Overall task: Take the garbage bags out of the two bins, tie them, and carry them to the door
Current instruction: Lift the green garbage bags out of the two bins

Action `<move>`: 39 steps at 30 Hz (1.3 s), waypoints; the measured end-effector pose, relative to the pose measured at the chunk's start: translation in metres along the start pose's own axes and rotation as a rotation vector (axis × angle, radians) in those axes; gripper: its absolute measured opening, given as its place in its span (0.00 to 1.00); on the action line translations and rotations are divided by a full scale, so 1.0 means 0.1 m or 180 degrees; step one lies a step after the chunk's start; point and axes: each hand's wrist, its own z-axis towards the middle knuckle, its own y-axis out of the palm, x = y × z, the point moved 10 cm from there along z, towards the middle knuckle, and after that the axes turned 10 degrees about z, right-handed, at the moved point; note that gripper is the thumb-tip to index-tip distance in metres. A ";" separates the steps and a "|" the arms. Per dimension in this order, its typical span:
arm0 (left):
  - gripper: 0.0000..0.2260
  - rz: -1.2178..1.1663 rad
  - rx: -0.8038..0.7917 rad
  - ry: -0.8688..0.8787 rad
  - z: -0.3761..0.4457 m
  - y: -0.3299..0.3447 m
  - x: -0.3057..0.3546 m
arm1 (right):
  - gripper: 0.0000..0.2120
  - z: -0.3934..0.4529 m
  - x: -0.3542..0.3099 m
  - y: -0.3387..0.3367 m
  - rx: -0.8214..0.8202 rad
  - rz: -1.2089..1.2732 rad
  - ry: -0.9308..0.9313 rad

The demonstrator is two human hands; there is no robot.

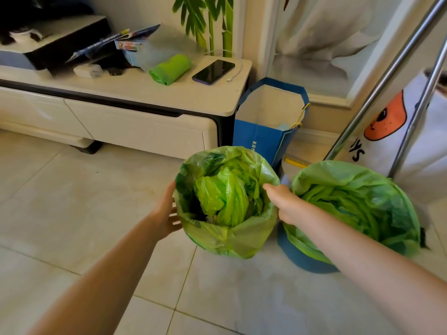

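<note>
**Both hands at the left bin**

Two round bins stand side by side on glossy tile, each lined with thin, crinkled green bags. The left hand [167, 211], fingers spread, lies flat against the left bag [227, 235]. The right hand [283, 201] reaches over its rim, grip hidden. The right bag [358, 189] sits untouched.

Home living room: low TV cabinet [145, 102], tiled floor [72, 213], curtain [326, 32].
</note>
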 end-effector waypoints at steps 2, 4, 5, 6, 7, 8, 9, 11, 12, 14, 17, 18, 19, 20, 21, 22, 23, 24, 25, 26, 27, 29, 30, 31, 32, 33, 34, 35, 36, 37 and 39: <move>0.28 -0.0252 -0.0052 -0.0049 -0.07 -0.01 -0.01 | 0.29 -0.11 0.08 0.05 -0.0227 0.0273 0.0256; 0.21 -0.0226 0.0012 -0.0041 -0.15 -0.04 -0.01 | 0.26 -0.22 0.12 0.06 -0.0385 0.0456 0.0336; 0.16 -0.0132 0.0106 -0.0007 -0.20 -0.06 0.00 | 0.25 -0.26 0.13 0.04 -0.0395 0.0490 0.0309; 0.11 -0.0051 0.0223 0.0040 -0.23 -0.08 0.02 | 0.24 -0.29 0.13 0.01 -0.0369 0.0475 0.0246; 0.08 0.0018 0.0363 0.0089 -0.26 -0.11 0.03 | 0.22 -0.33 0.12 -0.02 -0.0335 0.0395 0.0158; 0.06 0.0102 0.0512 0.0139 -0.29 -0.15 0.06 | 0.20 -0.36 0.11 -0.05 -0.0305 0.0268 0.0061; 0.06 0.0182 0.0637 0.0192 -0.31 -0.19 0.09 | 0.17 -0.38 0.09 -0.07 -0.0277 0.0132 -0.0033; 0.06 0.0219 0.0764 0.0281 -0.35 -0.26 0.17 | 0.11 -0.45 0.05 -0.10 -0.0223 -0.0036 -0.0176; 0.06 0.0193 0.0793 0.0315 -0.35 -0.28 0.19 | 0.08 -0.47 0.04 -0.12 -0.0194 -0.0056 -0.0216; 0.07 0.0144 0.0857 0.0377 -0.35 -0.35 0.25 | 0.08 -0.51 0.00 -0.16 -0.0110 -0.0063 -0.0339; 0.08 0.0064 0.0996 0.0497 -0.34 -0.43 0.37 | 0.13 -0.59 -0.16 -0.23 0.0225 -0.0505 -0.0833; 0.08 0.0024 0.1055 0.0549 -0.35 -0.45 0.42 | 0.15 -0.63 -0.25 -0.27 0.0367 -0.0607 -0.1000; 0.08 -0.0011 0.1100 0.0604 -0.35 -0.47 0.49 | 0.17 -0.65 -0.33 -0.29 0.0473 -0.0607 -0.1138; 0.08 -0.0038 0.1114 0.0663 -0.36 -0.47 0.56 | 0.18 -0.66 -0.42 -0.32 0.0518 -0.0517 -0.1238; 0.08 -0.0056 0.1098 0.0726 -0.36 -0.46 0.63 | 0.18 -0.66 -0.49 -0.34 0.0521 -0.0374 -0.1279; 0.07 -0.0069 0.1060 0.0790 -0.37 -0.44 0.71 | 0.16 -0.64 -0.56 -0.35 0.0499 -0.0209 -0.1253; 0.07 -0.0080 0.1022 0.0854 -0.38 -0.42 0.79 | 0.12 -0.61 -0.61 -0.36 0.0464 -0.0066 -0.1187; 0.06 -0.0096 0.0999 0.0920 -0.39 -0.40 0.87 | 0.09 -0.59 -0.65 -0.36 0.0441 0.0034 -0.1116; 0.05 -0.0120 0.0990 0.0987 -0.41 -0.38 0.95 | 0.09 -0.57 -0.69 -0.37 0.0445 0.0110 -0.1058; 0.04 -0.0151 0.0990 0.1056 -0.43 -0.36 1.03 | 0.10 -0.55 -0.73 -0.38 0.0452 0.0190 -0.1024; 0.03 -0.0181 0.0993 0.1119 -0.45 -0.35 1.10 | 0.10 -0.55 -0.78 -0.38 0.0445 0.0263 -0.1019; 0.02 -0.0210 0.0992 0.1221 -0.50 -0.33 1.21 | 0.10 -0.54 -0.86 -0.37 0.0418 0.0294 -0.1061; 0.03 -0.0179 0.0994 0.1259 -0.52 -0.32 1.25 | 0.09 -0.55 -0.90 -0.37 0.0411 0.0272 -0.1132; 0.03 -0.0106 0.1000 0.1292 -0.54 -0.32 1.26 | 0.08 -0.58 -0.94 -0.37 0.0402 0.0242 -0.1274; 0.04 -0.0013 0.1016 0.1324 -0.57 -0.32 1.27 | 0.05 -0.63 -0.99 -0.36 0.0375 0.0195 -0.1483; 0.04 0.0064 0.1046 0.1358 -0.60 -0.34 1.25 | 0.04 -0.70 -1.04 -0.35 0.0342 0.0112 -0.1730; 0.04 0.0121 0.1092 0.1391 -0.63 -0.37 1.23 | 0.06 -0.77 -1.07 -0.35 0.0328 -0.0006 -0.1953; 0.05 0.0154 0.1149 0.1414 -0.66 -0.42 1.20 | 0.06 -0.84 -1.09 -0.36 0.0316 -0.0122 -0.2119; 0.06 0.0187 0.1221 0.1426 -0.70 -0.48 1.15 | 0.06 -0.90 -1.07 -0.37 0.0293 -0.0201 -0.2216; 0.05 0.0263 0.1326 0.1447 -0.73 -0.57 1.10 | 0.06 -0.96 -1.05 -0.39 0.0270 -0.0255 -0.2278; 0.05 0.0664 0.1633 0.1485 -0.82 -0.77 1.01 | 0.06 -1.04 -0.97 -0.48 0.0333 -0.0399 -0.2372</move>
